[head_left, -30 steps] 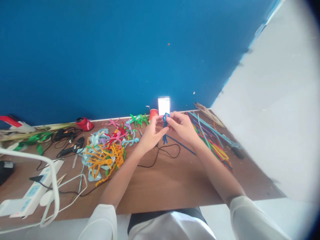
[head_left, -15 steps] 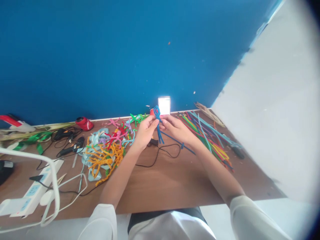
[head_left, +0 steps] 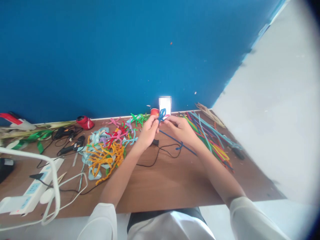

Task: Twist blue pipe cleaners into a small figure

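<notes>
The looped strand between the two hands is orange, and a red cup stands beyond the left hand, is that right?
Not the color: in the head view, the looped strand between the left hand and right hand is blue. The red cup does stand beyond the left hand.

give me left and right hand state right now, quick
Left hand: closed, holding the blue loops.
Right hand: fingertips at the loops' right side; whether they grip cannot be told.
</notes>
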Motion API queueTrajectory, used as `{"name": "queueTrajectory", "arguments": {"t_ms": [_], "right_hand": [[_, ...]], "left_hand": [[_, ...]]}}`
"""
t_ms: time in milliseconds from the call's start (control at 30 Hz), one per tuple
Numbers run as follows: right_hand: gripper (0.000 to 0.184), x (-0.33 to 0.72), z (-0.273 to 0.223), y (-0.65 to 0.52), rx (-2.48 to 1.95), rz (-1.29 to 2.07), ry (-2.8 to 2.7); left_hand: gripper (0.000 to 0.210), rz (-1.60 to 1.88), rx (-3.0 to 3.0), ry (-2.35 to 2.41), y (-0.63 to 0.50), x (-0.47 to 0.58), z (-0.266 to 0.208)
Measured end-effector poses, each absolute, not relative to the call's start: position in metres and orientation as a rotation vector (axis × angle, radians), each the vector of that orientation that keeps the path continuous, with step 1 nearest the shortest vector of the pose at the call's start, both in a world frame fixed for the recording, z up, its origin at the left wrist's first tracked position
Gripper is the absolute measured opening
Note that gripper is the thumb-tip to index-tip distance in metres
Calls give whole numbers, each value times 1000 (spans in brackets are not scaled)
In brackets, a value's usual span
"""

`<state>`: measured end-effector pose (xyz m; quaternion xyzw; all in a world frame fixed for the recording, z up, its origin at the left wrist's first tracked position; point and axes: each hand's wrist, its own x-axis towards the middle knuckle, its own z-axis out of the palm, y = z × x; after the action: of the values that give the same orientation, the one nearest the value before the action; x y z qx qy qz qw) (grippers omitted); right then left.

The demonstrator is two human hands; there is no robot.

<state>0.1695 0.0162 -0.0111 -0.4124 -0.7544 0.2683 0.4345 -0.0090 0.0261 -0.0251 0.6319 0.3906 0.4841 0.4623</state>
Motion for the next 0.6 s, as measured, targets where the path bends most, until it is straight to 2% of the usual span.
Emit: {"name": "queueTrajectory", "arguments": {"t_ms": [333, 600], "right_hand": [[20, 169, -9, 15, -1015, 622, -1880], [15, 176, -3, 13, -956, 603, -1966]], "left_hand": [[11, 1274, 1985, 1270, 14, -6, -18], [25, 1256, 2028, 1357, 19, -7, -24]]}}
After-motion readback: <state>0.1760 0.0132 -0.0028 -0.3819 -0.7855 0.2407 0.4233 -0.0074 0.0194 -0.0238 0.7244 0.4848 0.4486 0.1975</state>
